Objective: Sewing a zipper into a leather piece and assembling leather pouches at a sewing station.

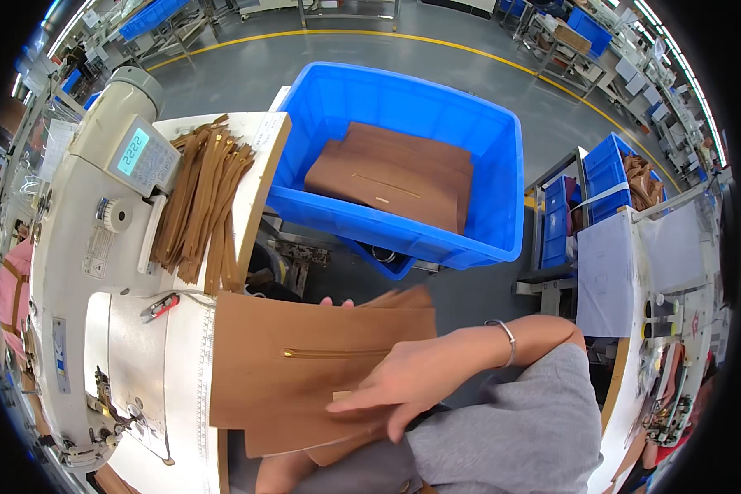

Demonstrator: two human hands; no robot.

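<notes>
A flat brown leather-like panel (263, 375) with a brass-toothed zipper (333, 354) set in it lies across my lap, beside the sewing table's edge. More brown pieces show under it and past its far right edge, blurred there. From below, my left forearm runs underneath; fingertips of my left hand (327, 302) show at the panel's far edge, closed on it, and the rest of that hand is hidden. On top rests my right hand (407, 375), index finger stretched out at a small pale label (340, 396) below the zipper and thumb apart, holding nothing.
At left stands a white sewing machine (62, 222) with a lit display. Brown zippers (202, 198) are heaped on its table, near red-handled snips (160, 308). A blue bin (395, 235) ahead holds more brown panels (387, 177). Another worktable (605, 280) stands at right.
</notes>
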